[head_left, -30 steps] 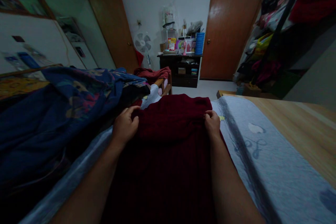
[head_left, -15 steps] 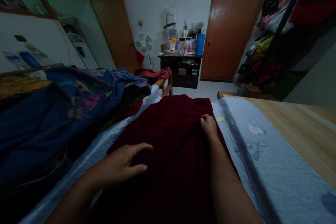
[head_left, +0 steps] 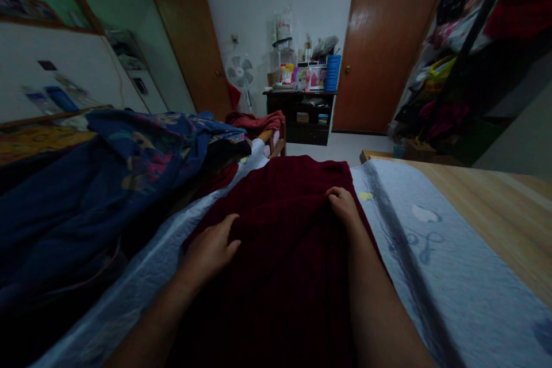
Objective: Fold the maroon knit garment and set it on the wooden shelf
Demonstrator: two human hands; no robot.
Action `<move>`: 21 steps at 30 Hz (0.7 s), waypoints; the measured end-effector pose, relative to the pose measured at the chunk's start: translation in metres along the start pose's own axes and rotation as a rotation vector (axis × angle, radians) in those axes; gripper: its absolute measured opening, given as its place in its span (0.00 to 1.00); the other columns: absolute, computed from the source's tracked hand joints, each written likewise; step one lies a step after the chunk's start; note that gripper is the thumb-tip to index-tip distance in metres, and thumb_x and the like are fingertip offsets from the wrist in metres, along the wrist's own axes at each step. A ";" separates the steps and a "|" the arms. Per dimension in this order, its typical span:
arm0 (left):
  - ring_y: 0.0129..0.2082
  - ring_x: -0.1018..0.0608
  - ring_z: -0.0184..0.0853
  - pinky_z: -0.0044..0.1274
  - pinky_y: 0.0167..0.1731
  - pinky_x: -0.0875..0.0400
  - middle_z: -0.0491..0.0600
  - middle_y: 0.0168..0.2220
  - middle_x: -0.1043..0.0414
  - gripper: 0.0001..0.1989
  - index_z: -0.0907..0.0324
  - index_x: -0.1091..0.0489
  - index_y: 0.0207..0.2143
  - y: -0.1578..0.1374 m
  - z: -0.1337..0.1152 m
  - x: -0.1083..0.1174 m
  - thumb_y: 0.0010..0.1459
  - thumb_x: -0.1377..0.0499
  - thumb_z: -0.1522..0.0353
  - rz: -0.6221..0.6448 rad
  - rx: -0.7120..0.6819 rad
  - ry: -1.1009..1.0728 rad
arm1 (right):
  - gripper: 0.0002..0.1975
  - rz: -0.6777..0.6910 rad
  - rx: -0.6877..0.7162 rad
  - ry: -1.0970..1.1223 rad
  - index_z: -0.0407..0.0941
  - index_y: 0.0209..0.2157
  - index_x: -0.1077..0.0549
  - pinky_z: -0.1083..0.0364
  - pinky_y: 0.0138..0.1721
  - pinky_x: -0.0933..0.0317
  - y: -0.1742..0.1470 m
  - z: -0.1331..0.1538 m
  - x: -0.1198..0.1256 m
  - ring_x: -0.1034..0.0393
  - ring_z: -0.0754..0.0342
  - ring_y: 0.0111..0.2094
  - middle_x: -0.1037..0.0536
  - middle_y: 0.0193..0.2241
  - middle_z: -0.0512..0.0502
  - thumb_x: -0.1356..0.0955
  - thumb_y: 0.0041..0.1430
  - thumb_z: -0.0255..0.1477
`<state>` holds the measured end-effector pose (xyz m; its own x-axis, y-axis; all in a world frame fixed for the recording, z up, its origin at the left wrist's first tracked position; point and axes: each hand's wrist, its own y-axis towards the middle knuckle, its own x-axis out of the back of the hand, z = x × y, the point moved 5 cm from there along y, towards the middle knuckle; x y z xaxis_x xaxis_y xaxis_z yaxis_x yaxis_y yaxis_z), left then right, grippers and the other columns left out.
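Note:
A dark red cloth (head_left: 284, 241), perhaps a garment, lies spread lengthwise over the bed in front of me, with a few creases across it. My right hand (head_left: 342, 204) is closed near the cloth's right edge, its fingertips pinching the fabric and lifting a slight ridge. Over the cloth's left side my left hand (head_left: 211, 250) is held with thumb and forefinger apart and nothing between them. Its other fingers point away from me and are partly hidden; whether they touch the cloth I cannot tell.
A pale blue patterned sheet (head_left: 426, 241) covers the bed, with a light wooden board (head_left: 487, 201) along its right. Heaped on the left is a blue flowered quilt (head_left: 142, 155). Farther off stand a black cabinet (head_left: 280, 118), a white fan (head_left: 240, 72) and a brown door (head_left: 379, 46).
My left hand has moved forward along the cloth's left side, its thumb and forefinger closer together. My right hand keeps its pinch in nearly the same place. The view has shifted slightly.

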<state>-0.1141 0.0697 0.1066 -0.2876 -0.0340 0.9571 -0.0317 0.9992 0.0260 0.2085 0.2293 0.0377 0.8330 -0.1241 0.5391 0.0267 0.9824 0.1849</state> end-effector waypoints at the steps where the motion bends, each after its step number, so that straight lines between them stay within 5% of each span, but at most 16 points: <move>1: 0.45 0.23 0.42 0.32 0.46 0.30 0.53 0.46 0.25 0.23 0.58 0.36 0.54 0.000 -0.006 0.003 0.54 0.45 0.67 -0.010 -0.005 -0.063 | 0.12 -0.015 -0.020 0.009 0.46 0.26 0.25 0.56 0.36 0.41 -0.001 0.003 0.002 0.32 0.51 0.34 0.24 0.28 0.48 0.40 0.48 0.29; 6: 0.45 0.25 0.37 0.27 0.46 0.31 0.48 0.45 0.26 0.16 0.53 0.30 0.48 -0.018 -0.072 0.015 0.57 0.47 0.70 -0.073 -0.247 -0.344 | 0.20 0.013 -0.083 0.001 0.43 0.23 0.26 0.56 0.30 0.44 -0.004 0.012 0.009 0.32 0.52 0.28 0.25 0.23 0.45 0.39 0.55 0.42; 11: 0.40 0.24 0.34 0.23 0.39 0.30 0.47 0.41 0.27 0.19 0.49 0.29 0.48 -0.060 -0.143 -0.032 0.56 0.47 0.74 0.409 -0.619 -0.301 | 0.24 0.159 -0.075 0.004 0.41 0.24 0.25 0.56 0.28 0.46 -0.008 0.026 0.016 0.33 0.52 0.26 0.25 0.23 0.44 0.38 0.56 0.47; 14: 0.44 0.25 0.43 0.30 0.43 0.30 0.51 0.45 0.28 0.24 0.53 0.31 0.52 -0.068 -0.155 -0.054 0.51 0.39 0.67 0.601 -0.677 -0.211 | 0.23 0.225 -0.047 -0.015 0.42 0.24 0.26 0.56 0.26 0.48 -0.012 0.038 0.021 0.34 0.53 0.25 0.26 0.23 0.45 0.36 0.55 0.48; 18: 0.45 0.25 0.43 0.30 0.44 0.31 0.52 0.46 0.27 0.25 0.55 0.29 0.50 -0.046 -0.154 -0.054 0.48 0.35 0.60 0.740 -0.732 -0.326 | 0.13 0.236 0.009 -0.059 0.44 0.23 0.29 0.57 0.24 0.50 -0.013 0.042 0.023 0.38 0.56 0.23 0.28 0.21 0.49 0.31 0.50 0.40; 21: 0.41 0.24 0.35 0.24 0.44 0.32 0.47 0.41 0.25 0.11 0.56 0.26 0.41 -0.006 -0.143 -0.045 0.57 0.43 0.65 0.633 -0.615 -0.562 | 0.05 0.187 -0.001 -0.042 0.45 0.23 0.31 0.57 0.26 0.48 -0.011 0.034 0.024 0.39 0.56 0.24 0.29 0.22 0.50 0.32 0.47 0.30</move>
<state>0.0364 0.0686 0.1048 -0.4904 0.6509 0.5795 0.7270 0.6722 -0.1399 0.2098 0.2108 0.0767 0.7996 0.0549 0.5980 -0.1258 0.9890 0.0775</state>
